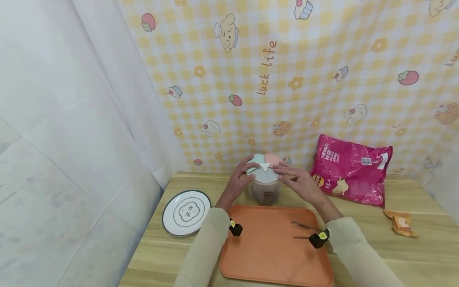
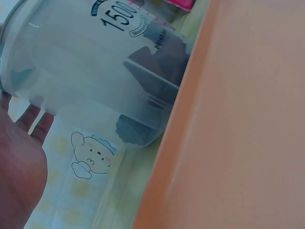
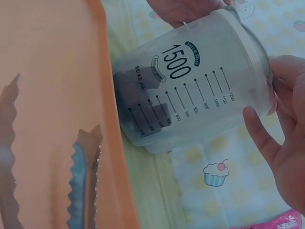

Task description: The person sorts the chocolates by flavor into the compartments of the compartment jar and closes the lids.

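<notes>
A clear lidded storage container [image 1: 264, 192] marked 1500 stands behind the orange tray, with dark pieces inside. Its lid [image 1: 264, 175] has pale green, pink and whitish sections around a white centre piece. My left hand [image 1: 238, 181] grips the lid from the left, fingers over the top and thumb at the front rim. On the other side, my right hand [image 1: 300, 184] holds the lid's edge; its thumb [image 3: 261, 136] shows beside the container's wall. In the left wrist view the lid [image 2: 10, 52] is partly cut off.
The orange tray [image 1: 265, 251] lies in front, bearing serrated metal tongs [image 1: 304, 225] partly hidden by the right wrist. A white plate [image 1: 172, 217] is at left. A magenta snack bag [image 1: 353, 169] leans on the patterned cloth, and a small orange packet [image 1: 401, 223] lies at right.
</notes>
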A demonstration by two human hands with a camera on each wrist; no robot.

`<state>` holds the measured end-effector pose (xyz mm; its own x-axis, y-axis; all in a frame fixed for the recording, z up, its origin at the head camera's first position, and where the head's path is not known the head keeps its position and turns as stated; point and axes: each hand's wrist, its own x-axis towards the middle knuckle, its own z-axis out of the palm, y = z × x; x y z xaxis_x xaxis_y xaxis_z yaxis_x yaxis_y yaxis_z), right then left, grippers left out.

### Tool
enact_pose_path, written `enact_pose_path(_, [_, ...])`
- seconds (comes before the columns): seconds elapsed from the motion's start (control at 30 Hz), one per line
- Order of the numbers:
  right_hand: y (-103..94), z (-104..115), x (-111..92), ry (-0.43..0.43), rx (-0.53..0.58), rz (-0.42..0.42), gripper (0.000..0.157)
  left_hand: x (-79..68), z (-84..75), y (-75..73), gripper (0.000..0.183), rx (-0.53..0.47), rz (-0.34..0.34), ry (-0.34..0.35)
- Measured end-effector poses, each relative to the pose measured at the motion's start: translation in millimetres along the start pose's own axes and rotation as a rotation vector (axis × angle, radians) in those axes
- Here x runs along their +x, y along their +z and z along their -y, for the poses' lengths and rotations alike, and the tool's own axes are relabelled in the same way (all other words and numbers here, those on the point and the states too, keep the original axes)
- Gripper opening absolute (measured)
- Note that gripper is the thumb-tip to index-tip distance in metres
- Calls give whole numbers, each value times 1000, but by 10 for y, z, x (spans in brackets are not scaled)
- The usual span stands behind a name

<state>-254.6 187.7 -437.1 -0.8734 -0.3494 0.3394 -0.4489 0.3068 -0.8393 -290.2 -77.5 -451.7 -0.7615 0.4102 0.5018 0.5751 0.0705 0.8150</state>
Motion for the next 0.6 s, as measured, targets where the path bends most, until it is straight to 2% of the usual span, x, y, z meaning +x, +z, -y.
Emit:
enact_pose_path(0.13, [-2,-42,16,-6,-7,-16,34,35,213,3,32,36,-10,15])
enact_pose_path(0.23, [-12,-32,27,-7,-40,-33,33,56,270,-5,33,64,2,25])
enact_pose_path(0.4, [14,8,19,-51,-187,-25,38,24,231,-25,39,170,-14,50])
enact_pose_path(0.5, [17,31,-28,-87,-288,-40,48,-9,156,-27,45,271,-21,82])
enact_pose_path(0.6, [-7,50,-113,-105,-365,-63,61,-72,53,-30,52,384,7,135])
